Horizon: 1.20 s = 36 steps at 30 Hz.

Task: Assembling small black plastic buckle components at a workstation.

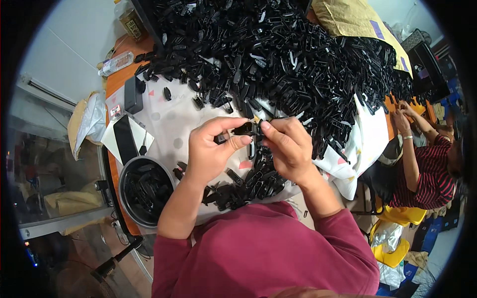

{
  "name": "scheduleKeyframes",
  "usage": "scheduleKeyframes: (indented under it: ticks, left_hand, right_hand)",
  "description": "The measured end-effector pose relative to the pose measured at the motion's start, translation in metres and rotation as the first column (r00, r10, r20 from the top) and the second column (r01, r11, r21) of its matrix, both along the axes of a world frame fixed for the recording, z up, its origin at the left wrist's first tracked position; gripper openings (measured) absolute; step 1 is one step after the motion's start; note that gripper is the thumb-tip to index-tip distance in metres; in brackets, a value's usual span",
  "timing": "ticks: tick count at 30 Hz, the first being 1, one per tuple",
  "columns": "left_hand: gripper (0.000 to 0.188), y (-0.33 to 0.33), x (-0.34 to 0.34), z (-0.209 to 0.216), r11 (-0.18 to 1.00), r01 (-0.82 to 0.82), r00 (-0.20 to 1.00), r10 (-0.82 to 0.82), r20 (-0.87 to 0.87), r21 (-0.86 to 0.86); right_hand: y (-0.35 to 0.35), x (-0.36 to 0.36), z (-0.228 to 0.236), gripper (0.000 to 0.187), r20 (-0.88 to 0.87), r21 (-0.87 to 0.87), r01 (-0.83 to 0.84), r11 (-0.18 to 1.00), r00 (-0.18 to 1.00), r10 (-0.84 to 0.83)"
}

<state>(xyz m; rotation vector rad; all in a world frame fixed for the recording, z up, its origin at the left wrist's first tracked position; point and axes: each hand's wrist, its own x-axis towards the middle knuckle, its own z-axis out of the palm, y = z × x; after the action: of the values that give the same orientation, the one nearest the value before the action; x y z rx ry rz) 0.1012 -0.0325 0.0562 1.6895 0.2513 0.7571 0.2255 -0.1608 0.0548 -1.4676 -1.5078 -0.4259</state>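
My left hand (211,149) and my right hand (288,146) meet over the table, both pinching one small black plastic clip (247,129) between thumbs and fingertips. Just below my hands lies a small heap of black clips (248,184) on a white patterned cloth (174,119). A very large pile of the same black clips (278,54) covers the table beyond my hands. My dark red sleeves fill the lower part of the view.
A round metal bowl (125,171) with black clips stands at my left. A black box (133,94), a flat black device (124,139) and a plastic bottle (117,63) lie at the left. Another person in a striped shirt (427,174) works at the right, beside yellow stools.
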Motion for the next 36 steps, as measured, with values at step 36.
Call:
scheduleKeyframes:
  ticks: [36]
  left_hand:
    - [0.020,0.076,0.058,-0.100,0.651,0.124,0.525,0.597,-0.606,0.749]
  right_hand:
    - [0.050,0.049,-0.061,0.028,-0.880,-0.335,-0.012,0.942,0.361,-0.308]
